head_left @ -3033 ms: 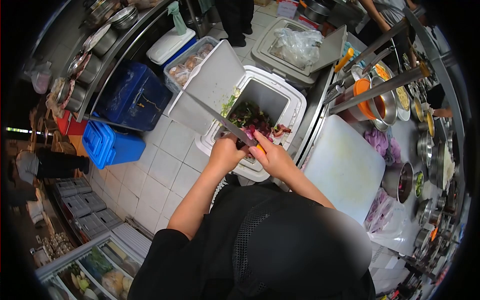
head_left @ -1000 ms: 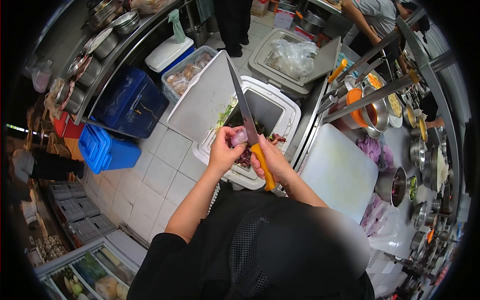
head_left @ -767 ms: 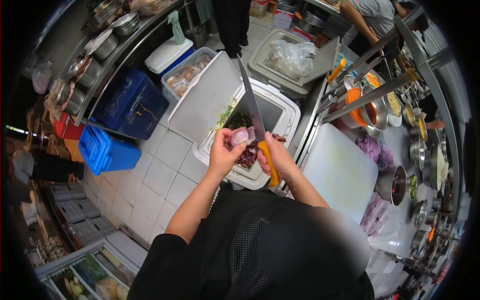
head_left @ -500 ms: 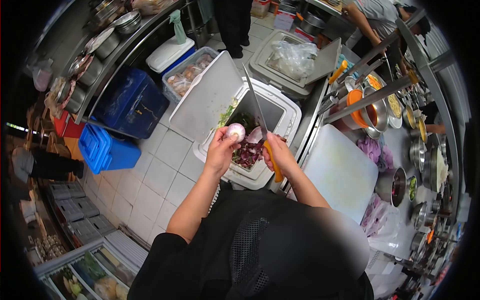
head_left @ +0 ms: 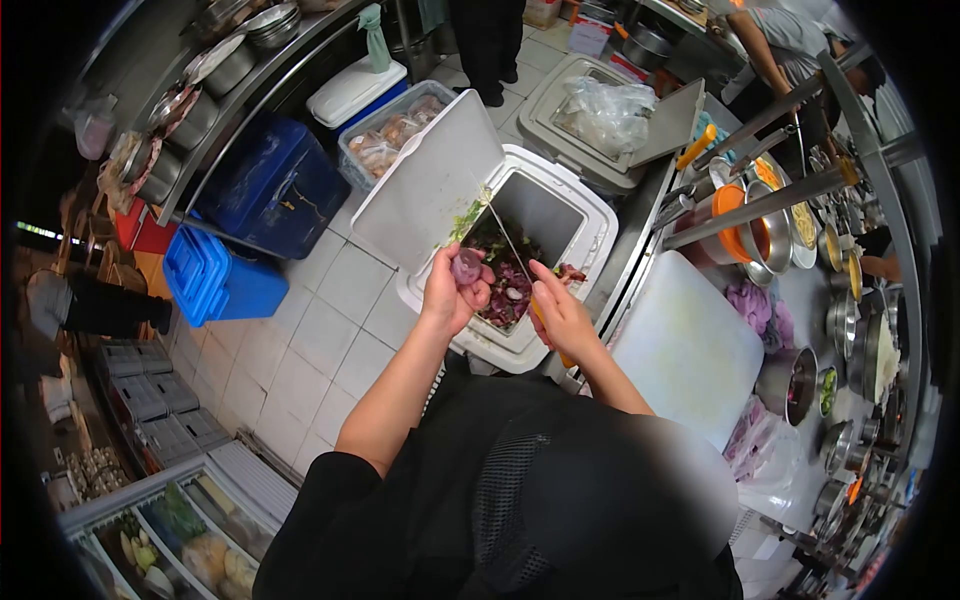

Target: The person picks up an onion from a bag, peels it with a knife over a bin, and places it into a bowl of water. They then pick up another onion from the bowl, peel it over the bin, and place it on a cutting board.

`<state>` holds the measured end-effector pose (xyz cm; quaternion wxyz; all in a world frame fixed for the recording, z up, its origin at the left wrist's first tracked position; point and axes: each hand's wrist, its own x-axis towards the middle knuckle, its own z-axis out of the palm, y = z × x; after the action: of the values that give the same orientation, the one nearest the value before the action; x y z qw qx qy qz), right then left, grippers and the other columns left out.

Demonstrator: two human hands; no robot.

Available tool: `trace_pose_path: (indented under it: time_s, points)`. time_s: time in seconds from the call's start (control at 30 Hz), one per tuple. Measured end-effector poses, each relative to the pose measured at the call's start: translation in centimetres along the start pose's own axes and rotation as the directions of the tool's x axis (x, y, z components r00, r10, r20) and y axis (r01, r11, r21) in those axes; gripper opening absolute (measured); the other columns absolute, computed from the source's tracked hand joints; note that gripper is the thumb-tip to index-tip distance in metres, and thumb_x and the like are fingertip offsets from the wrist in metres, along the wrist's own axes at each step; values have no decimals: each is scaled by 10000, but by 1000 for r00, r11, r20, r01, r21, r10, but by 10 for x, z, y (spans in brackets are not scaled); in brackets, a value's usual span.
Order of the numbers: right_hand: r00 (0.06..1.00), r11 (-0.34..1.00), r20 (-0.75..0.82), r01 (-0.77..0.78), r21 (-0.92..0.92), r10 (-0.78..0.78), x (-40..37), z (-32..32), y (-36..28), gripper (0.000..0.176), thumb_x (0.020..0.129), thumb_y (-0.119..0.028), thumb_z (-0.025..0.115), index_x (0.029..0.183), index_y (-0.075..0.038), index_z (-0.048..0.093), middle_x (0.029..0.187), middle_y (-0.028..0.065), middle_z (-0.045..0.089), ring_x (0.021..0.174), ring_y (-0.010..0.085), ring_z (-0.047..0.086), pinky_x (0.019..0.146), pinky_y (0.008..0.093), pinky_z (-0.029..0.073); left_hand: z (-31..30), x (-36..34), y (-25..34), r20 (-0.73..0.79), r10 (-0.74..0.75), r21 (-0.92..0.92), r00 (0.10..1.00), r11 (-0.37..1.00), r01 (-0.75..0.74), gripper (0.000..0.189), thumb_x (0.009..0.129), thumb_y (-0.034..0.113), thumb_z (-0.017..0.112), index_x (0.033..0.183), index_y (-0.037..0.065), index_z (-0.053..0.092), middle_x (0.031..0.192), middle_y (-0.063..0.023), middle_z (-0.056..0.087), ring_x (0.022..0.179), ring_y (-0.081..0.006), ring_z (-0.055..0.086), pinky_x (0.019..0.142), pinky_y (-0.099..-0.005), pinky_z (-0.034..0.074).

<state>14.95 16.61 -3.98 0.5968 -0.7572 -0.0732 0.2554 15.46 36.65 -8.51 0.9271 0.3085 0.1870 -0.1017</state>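
Note:
My left hand is closed around a purple onion above the open white bin. In my right hand is a knife, gripped by its orange handle; the blade shows almost edge-on and points away toward the bin's lid. Under both hands, the bin holds dark red onion skins and green scraps. More green bits cling to the inside of its raised lid. The onion and blade are apart.
Right of the bin, a white cutting board lies on the counter beside a steel pot and purple bags. A blue lidded box stands on the tiled floor at left. Another person's legs are at the top, and a person bends at upper right.
The knife blade has turned from broad side to nearly edge-on and dipped lower. The onion has rotated in my left hand. The loose piece of skin between the hands has dropped away.

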Motion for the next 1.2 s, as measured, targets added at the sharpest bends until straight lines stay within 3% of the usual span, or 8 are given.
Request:
trace_pose_path:
  time_s: [0.07, 0.1, 0.17, 0.27, 0.47, 0.87, 0.97, 1.2]
  points:
    - [1000, 996, -13, 15, -92, -17, -1, -5, 7, 509, 1006, -368, 417, 1443, -111, 375, 708, 78, 604, 575, 179, 584, 567, 312, 469, 3, 1, 1, -44, -3, 34, 999, 999, 5, 433, 962, 450, 395, 953, 56, 573, 706, -138, 611, 432, -193, 472, 413, -311, 363]
    - [1000, 996, -11, 16, -93, -17, -3, -7, 8, 509, 1006, -368, 417, 1443, -111, 375, 708, 78, 604, 575, 179, 584, 567, 312, 469, 3, 4, 2, -58, -13, 58, 998, 998, 17, 465, 962, 470, 370, 938, 52, 574, 689, -131, 606, 432, -195, 479, 406, -313, 362]
    - [991, 924, -9, 120, -363, -132, -10, -11, 11, 531, 985, -381, 453, 1431, -103, 376, 854, 162, 666, 759, 344, 650, 697, 410, 493, 3, 6, 2, -73, -22, 78, 997, 997, 28, 498, 962, 489, 346, 923, 48, 574, 672, -123, 601, 432, -196, 486, 399, -314, 361]
    - [973, 814, 55, 216, -539, -222, -27, -16, 7, 562, 961, -394, 491, 1425, -102, 372, 938, 216, 666, 854, 453, 617, 759, 484, 477, 3, 6, 7, -120, -18, 76, 993, 997, 27, 518, 959, 495, 333, 891, 45, 578, 662, -109, 599, 429, -191, 476, 385, -302, 350]
    - [995, 716, 81, 96, -691, -56, -60, -28, 0, 579, 934, -384, 541, 1423, -117, 381, 891, 203, 668, 819, 409, 631, 711, 465, 494, 1, 11, 11, -211, -27, 95, 977, 994, 47, 513, 951, 522, 340, 920, 78, 596, 647, -94, 606, 445, -147, 510, 342, -263, 311]
    - [995, 685, 63, 103, -721, -83, -70, -37, 17, 571, 928, -394, 553, 1417, -141, 403, 837, 192, 669, 775, 392, 640, 677, 452, 503, 23, 1, 7, -268, -7, 136, 963, 990, 45, 503, 985, 491, 340, 869, 72, 593, 598, -95, 579, 376, -158, 439, 324, -272, 276]
    - [990, 696, 57, 128, -707, -125, -64, -32, 19, 563, 927, -400, 554, 1410, -147, 412, 830, 197, 669, 760, 397, 640, 672, 454, 502, 23, -6, 1, -137, -23, 141, 990, 989, 42, 508, 969, 488, 349, 854, 53, 584, 599, -106, 575, 351, -143, 361, 325, -283, 254]
    - [993, 738, -7, 81, -670, -115, -19, -5, 4, 524, 940, -384, 542, 1380, -117, 438, 888, 220, 671, 809, 423, 635, 701, 488, 492, 40, -28, -25, -240, -60, 225, 969, 967, 116, 462, 974, 427, 336, 859, 40, 561, 566, -101, 534, 313, -142, 297, 306, -274, 215]
